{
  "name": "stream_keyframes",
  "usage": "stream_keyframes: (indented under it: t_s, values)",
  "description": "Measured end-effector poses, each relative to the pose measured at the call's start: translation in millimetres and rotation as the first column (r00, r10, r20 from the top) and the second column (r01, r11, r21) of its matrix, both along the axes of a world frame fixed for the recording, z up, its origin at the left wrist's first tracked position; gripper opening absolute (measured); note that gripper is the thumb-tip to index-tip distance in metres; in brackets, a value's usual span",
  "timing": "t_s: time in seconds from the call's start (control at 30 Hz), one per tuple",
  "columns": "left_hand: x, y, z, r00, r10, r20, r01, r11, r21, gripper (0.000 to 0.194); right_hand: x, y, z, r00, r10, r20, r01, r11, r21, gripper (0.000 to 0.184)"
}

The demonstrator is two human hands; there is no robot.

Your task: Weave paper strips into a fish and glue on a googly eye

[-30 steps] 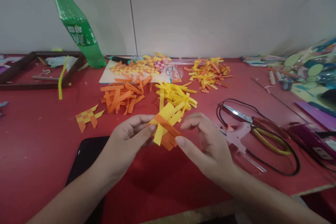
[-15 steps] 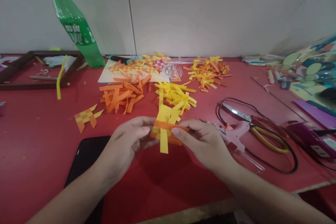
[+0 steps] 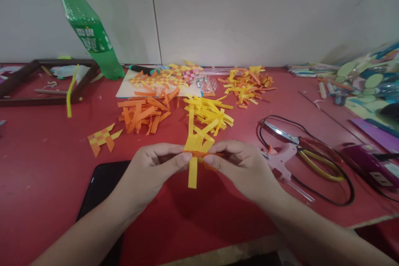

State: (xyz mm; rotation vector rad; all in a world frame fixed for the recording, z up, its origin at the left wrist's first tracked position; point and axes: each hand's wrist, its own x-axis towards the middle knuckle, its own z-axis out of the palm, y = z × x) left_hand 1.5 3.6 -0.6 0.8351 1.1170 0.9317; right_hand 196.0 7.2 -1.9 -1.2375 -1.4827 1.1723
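Note:
Between my two hands are interlaced yellow and orange paper strips (image 3: 193,170), held above the red table. My left hand (image 3: 156,166) pinches their left side with the thumb on the near face. At the right side my right hand (image 3: 240,166) pinches them the same way, an orange end poking past its thumb. One yellow strip hangs down toward me and others stick up behind. Just beyond lie a pile of yellow strips (image 3: 207,112) and a pile of orange strips (image 3: 145,112). A woven paper fish (image 3: 102,138) rests to the left.
Left of my forearm lies a black phone (image 3: 104,187). On the right are a pink glue gun (image 3: 282,160), scissors (image 3: 321,166) and a looped black cord. A green bottle (image 3: 93,37) and a brown frame (image 3: 34,102) stand back left. Mixed paper scraps (image 3: 247,85) lie near the wall.
My left thumb has come over onto the front of the strips, close to the right thumb. The woven piece has tilted, and its orange band now looks narrower.

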Motion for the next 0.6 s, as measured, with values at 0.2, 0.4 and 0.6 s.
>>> stream_keyframes:
  t_s: [0.2, 0.4, 0.6]
  values:
    - [0.6, -0.5, -0.1, 1.000, 0.013, -0.024, -0.013, 1.000, 0.009, 0.014, 0.4, 0.5, 0.2, 1.000, -0.001, -0.009, 0.000, 1.000, -0.016, 0.013]
    - [2.2, -1.0, 0.4, 0.996, -0.002, -0.087, 0.008, 0.998, 0.061, 0.014, -1.6, -1.8, 0.2, 0.996, 0.004, 0.086, -0.009, 0.998, 0.061, 0.012]
    - [-0.9, -2.2, 3.9, 0.957, -0.155, -0.245, 0.193, 0.971, 0.140, 0.013, -1.5, -4.5, 1.4, 0.981, 0.056, 0.185, -0.087, 0.982, 0.168, 0.012]
